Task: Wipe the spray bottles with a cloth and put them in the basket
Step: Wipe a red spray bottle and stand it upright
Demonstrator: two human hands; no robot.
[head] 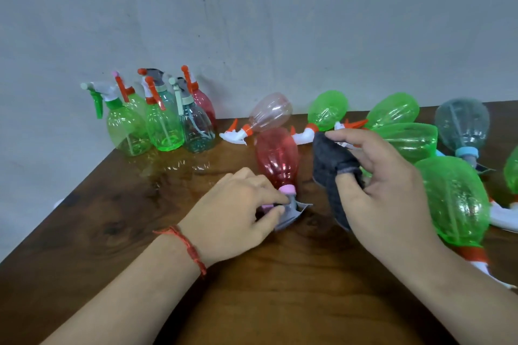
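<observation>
Gripping the pink-collared trigger head (288, 190) of a red translucent plastic spray bottle (276, 159), a person's left hand (241, 210) curls its thumb and fingertips (276, 199) around the nozzle end. The bottle's body lies on its side on the dark wooden table (126, 232), stretching away from those fingers toward the grey wall (280, 22). The right hand (384, 185), just beside the bottle but not touching it, pinches a dark grey fabric cloth (330, 165) between thumb and bent fingers. A cluster of upright spray bottles (162, 126) in green, teal and red stands at the table's far left; toppled green spray bottles (454, 199) lie to the right.
</observation>
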